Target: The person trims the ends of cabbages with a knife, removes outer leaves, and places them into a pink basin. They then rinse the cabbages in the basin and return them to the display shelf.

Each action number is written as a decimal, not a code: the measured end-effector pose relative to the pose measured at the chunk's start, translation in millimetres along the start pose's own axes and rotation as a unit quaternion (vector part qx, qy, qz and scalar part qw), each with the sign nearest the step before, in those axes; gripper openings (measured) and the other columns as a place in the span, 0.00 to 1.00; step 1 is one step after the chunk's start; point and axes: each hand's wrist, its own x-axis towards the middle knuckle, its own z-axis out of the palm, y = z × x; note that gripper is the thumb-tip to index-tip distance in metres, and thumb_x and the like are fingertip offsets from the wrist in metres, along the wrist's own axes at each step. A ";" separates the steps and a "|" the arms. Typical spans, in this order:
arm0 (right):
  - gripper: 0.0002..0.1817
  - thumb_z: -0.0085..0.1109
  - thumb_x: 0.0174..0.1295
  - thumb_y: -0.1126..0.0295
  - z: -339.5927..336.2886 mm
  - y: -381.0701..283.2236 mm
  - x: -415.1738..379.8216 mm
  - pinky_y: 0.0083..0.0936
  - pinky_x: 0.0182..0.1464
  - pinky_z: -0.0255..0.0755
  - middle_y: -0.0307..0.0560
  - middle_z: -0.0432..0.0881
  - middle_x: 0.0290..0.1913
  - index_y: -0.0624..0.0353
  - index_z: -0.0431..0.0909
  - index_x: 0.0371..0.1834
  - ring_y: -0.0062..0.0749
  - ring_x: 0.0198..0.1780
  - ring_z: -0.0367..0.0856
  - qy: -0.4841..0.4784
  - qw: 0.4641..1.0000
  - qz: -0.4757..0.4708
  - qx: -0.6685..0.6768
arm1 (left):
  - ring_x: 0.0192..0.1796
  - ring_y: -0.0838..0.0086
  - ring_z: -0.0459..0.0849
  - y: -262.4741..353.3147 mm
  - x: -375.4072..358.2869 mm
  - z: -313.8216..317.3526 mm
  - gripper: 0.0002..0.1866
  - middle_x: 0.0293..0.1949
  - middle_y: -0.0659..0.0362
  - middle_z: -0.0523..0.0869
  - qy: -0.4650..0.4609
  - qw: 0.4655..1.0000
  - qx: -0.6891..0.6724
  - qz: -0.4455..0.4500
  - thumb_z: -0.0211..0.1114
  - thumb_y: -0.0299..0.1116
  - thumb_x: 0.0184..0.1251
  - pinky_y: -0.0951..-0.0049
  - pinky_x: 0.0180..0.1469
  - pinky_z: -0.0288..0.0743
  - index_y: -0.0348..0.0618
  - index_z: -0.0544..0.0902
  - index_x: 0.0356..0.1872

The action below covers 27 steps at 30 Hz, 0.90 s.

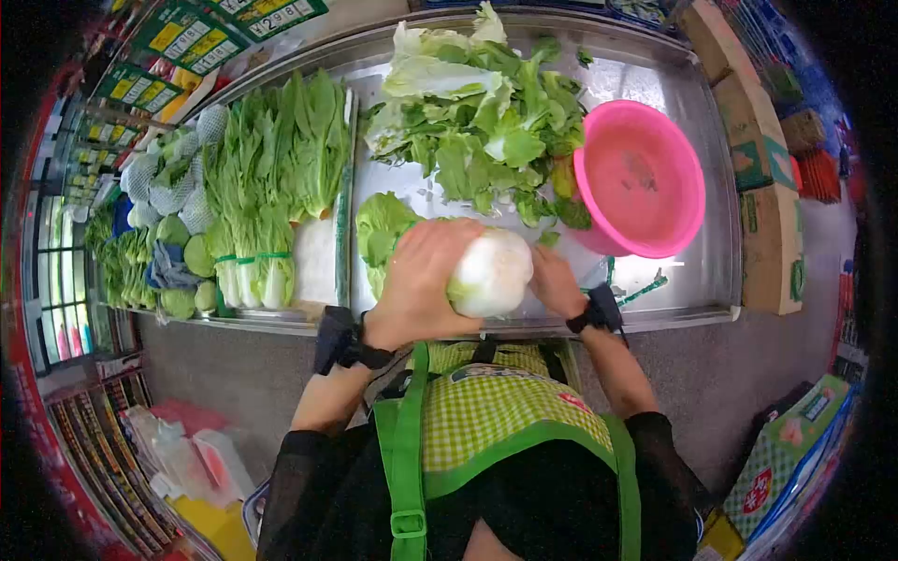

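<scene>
A napa cabbage (493, 273) lies on its side at the front of the metal display tray, its white base to the right. Its pale green leafy end shows on the left. My left hand (426, 280) is wrapped over the middle of it from above. At the base end, my right hand (558, 283) is closed with curled fingers close against the cabbage. Whatever those fingers hold, if anything, is hidden. Beyond the cabbage sits a heap of loose leaves (477, 122), torn and green.
A pink plastic tub (692, 178) with a little debris inside stands right of the leaves. Bundled leafy greens (271, 168) and netted vegetables (154, 182) fill the left side, past a green-edged divider (346, 201). Cardboard boxes (772, 248) line the right edge. Green tape scraps (644, 288) lie nearby.
</scene>
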 end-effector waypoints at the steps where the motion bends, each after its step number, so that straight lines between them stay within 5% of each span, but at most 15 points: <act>1: 0.24 0.53 0.54 0.76 -2.6 -14.3 -5.5 0.31 0.51 0.70 0.61 0.70 0.54 0.62 0.64 0.57 0.43 0.55 0.72 0.069 0.986 -0.063 0.141 | 0.50 0.57 0.74 -1.1 -0.6 0.6 0.41 0.47 0.51 0.76 -0.002 0.998 0.047 0.047 0.73 0.35 0.24 0.58 0.55 0.63 0.40 0.70 0.51; 2: 0.24 0.53 0.54 0.76 -20.1 -40.7 -11.9 0.31 0.51 0.70 0.61 0.70 0.54 0.62 0.64 0.57 0.43 0.55 0.72 0.062 0.986 -0.066 0.141 | 0.50 0.59 0.74 0.5 -0.6 -0.1 0.40 0.47 0.52 0.76 -0.018 0.995 0.078 0.053 0.73 0.35 0.23 0.57 0.56 0.61 0.40 0.70 0.50; 4: 0.34 0.52 0.54 0.78 -64.2 -94.1 -23.7 0.31 0.60 0.63 0.56 0.60 0.64 0.60 0.53 0.66 0.40 0.63 0.63 0.062 0.837 -0.010 0.543 | 0.50 0.61 0.74 0.0 -1.3 1.6 0.41 0.47 0.54 0.76 -0.044 0.990 0.118 0.068 0.73 0.36 0.23 0.56 0.56 0.61 0.41 0.71 0.50; 9: 0.40 0.48 0.48 0.80 -79.5 -110.2 -43.3 0.35 0.62 0.60 0.53 0.55 0.66 0.58 0.45 0.68 0.41 0.66 0.58 0.003 0.810 0.012 0.587 | 0.50 0.63 0.75 -1.0 -2.9 2.9 0.36 0.46 0.57 0.76 -0.083 0.975 0.171 0.113 0.71 0.36 0.26 0.52 0.57 0.60 0.43 0.72 0.48; 11: 0.42 0.52 0.47 0.79 -86.3 -124.7 -46.9 0.34 0.62 0.60 0.53 0.57 0.65 0.58 0.45 0.68 0.41 0.66 0.59 -0.029 0.710 0.068 0.700 | 0.49 0.65 0.75 -4.2 -4.6 12.5 0.29 0.43 0.58 0.76 -0.103 0.956 0.212 0.174 0.67 0.35 0.36 0.50 0.57 0.59 0.45 0.72 0.47; 12: 0.42 0.57 0.46 0.77 -72.6 -122.8 -49.2 0.31 0.61 0.62 0.51 0.59 0.63 0.58 0.48 0.67 0.38 0.63 0.62 0.021 0.759 0.046 0.649 | 0.48 0.66 0.76 -2.7 -4.7 13.2 0.22 0.40 0.59 0.76 -0.099 0.951 0.221 0.194 0.61 0.33 0.43 0.49 0.58 0.58 0.45 0.73 0.45; 13: 0.42 0.57 0.46 0.77 -68.7 -128.6 -49.7 0.31 0.61 0.62 0.51 0.59 0.63 0.58 0.48 0.67 0.38 0.63 0.62 0.023 0.762 0.047 0.646 | 0.48 0.66 0.76 -2.3 -4.4 16.5 0.22 0.40 0.59 0.76 -0.096 0.951 0.218 0.196 0.61 0.33 0.43 0.49 0.58 0.58 0.45 0.73 0.45; 15: 0.42 0.62 0.45 0.75 -60.2 -142.7 -51.3 0.29 0.60 0.63 0.49 0.61 0.61 0.58 0.51 0.65 0.34 0.61 0.64 0.122 0.875 0.082 0.460 | 0.44 0.67 0.76 -2.0 -5.3 26.6 0.22 0.39 0.58 0.76 -0.089 0.941 0.222 0.239 0.63 0.33 0.42 0.49 0.58 0.58 0.43 0.73 0.43; 17: 0.41 0.65 0.46 0.73 -37.3 -131.9 -54.6 0.28 0.58 0.64 0.48 0.63 0.60 0.59 0.53 0.64 0.30 0.58 0.65 0.149 0.839 0.080 0.517 | 0.50 0.65 0.74 -4.1 -9.1 33.4 0.19 0.40 0.59 0.77 -0.096 0.948 0.205 0.224 0.61 0.34 0.46 0.46 0.60 0.56 0.44 0.73 0.43; 21: 0.35 0.62 0.52 0.72 -20.2 -126.7 -57.9 0.27 0.56 0.67 0.48 0.67 0.57 0.60 0.56 0.62 0.30 0.56 0.69 0.212 0.781 0.145 0.569 | 0.68 0.62 0.58 -0.9 -16.8 23.3 0.29 0.58 0.57 0.70 -0.052 0.931 0.274 0.238 0.63 0.39 0.48 0.35 0.63 0.44 0.49 0.69 0.55; 23: 0.29 0.54 0.59 0.73 -26.0 -120.4 -59.9 0.37 0.52 0.73 0.46 0.67 0.58 0.56 0.55 0.63 0.38 0.56 0.72 0.206 0.651 0.153 0.714 | 0.69 0.60 0.54 0.6 -23.5 -0.4 0.40 0.63 0.56 0.65 -0.141 0.962 0.112 0.205 0.69 0.47 0.42 0.33 0.63 0.40 0.51 0.64 0.61; 24: 0.26 0.51 0.61 0.72 -26.3 -108.7 -61.7 0.40 0.50 0.74 0.49 0.68 0.58 0.55 0.56 0.63 0.39 0.56 0.71 0.221 0.668 0.143 0.696 | 0.68 0.58 0.55 -11.8 -33.1 0.5 0.48 0.63 0.54 0.64 -0.106 0.970 0.109 0.188 0.73 0.52 0.34 0.37 0.65 0.42 0.49 0.63 0.62; 27: 0.25 0.51 0.61 0.70 -50.5 -87.1 -73.9 0.41 0.50 0.74 0.50 0.68 0.57 0.57 0.58 0.61 0.39 0.56 0.71 0.291 0.639 0.155 0.695 | 0.62 0.54 0.63 -70.7 -69.7 6.4 0.41 0.59 0.49 0.67 0.032 0.993 0.094 -0.062 0.73 0.45 0.39 0.51 0.62 0.55 0.41 0.67 0.57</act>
